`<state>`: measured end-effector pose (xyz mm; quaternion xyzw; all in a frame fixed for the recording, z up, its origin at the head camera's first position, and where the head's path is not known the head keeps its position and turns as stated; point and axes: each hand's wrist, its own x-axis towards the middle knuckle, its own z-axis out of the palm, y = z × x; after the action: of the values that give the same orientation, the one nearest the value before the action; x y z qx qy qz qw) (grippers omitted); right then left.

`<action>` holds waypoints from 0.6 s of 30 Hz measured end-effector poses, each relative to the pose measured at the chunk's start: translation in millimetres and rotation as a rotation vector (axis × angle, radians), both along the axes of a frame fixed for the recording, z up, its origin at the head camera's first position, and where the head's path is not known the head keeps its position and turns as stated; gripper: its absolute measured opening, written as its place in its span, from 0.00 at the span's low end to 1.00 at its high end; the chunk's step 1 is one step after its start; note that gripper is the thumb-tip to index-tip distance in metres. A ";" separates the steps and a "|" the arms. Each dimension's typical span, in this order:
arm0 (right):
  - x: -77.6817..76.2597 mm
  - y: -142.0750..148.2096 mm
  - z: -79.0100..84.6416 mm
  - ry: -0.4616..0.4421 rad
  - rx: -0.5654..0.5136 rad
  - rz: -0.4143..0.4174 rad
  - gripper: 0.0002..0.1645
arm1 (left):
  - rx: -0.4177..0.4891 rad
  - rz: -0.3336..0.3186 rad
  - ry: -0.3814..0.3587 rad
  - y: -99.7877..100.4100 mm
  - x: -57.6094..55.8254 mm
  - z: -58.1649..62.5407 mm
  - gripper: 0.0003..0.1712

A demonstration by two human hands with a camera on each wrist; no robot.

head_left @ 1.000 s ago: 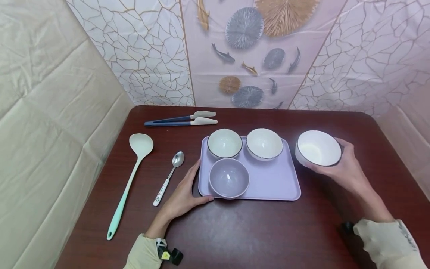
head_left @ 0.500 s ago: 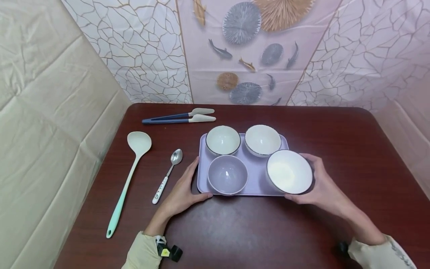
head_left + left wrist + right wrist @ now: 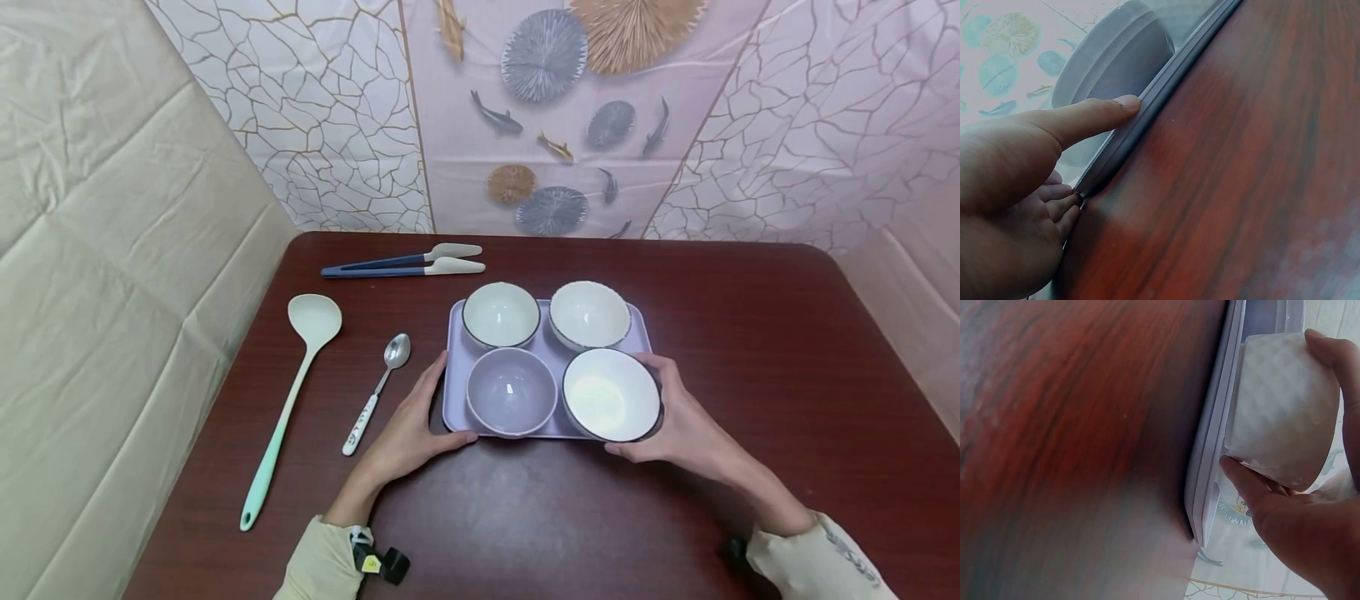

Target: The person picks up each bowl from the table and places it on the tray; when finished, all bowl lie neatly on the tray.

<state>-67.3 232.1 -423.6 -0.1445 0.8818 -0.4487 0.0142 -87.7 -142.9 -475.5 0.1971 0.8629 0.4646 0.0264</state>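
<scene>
My right hand [image 3: 678, 425] grips a white bowl [image 3: 611, 394] with a dark rim, fingers and thumb round its right side. The right wrist view shows this bowl's quilted outer wall [image 3: 1285, 406], its base close over the lilac tray [image 3: 551, 358]. My left hand [image 3: 408, 429] holds the tray's front left corner, thumb [image 3: 1100, 119] on the front edge and fingers along the left edge. On the tray stand a lilac-grey bowl [image 3: 512, 392] at front left, a dark-rimmed white bowl [image 3: 501, 315] behind it, and another white bowl [image 3: 590, 314] at back right.
Left of the tray lie a small metal spoon [image 3: 375, 396] with a patterned white handle and a long mint-handled ladle [image 3: 294, 408]. Blue and white tongs [image 3: 405, 262] lie at the back of the dark red table [image 3: 750, 292]. Patterned cloth [image 3: 555, 167] hangs behind.
My right hand has carried the white bowl from right of the tray leftward over the tray's front right area, beside the lilac-grey bowl. My left hand has stayed at the tray's corner.
</scene>
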 end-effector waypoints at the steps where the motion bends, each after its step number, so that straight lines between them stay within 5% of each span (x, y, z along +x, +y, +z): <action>1: -0.6 -0.5 -0.6 0.000 0.003 -0.001 0.72 | -0.002 0.001 -0.002 -0.1 0.0 -0.2 0.67; 18: -8.2 -0.1 -5.6 -0.004 0.015 -0.004 0.72 | 0.000 0.000 0.005 -0.1 0.3 0.6 0.67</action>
<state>-75.4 232.0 -429.2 -0.1417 0.8854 -0.4423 0.0163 -87.4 -143.0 -474.9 0.1983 0.8630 0.4641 0.0243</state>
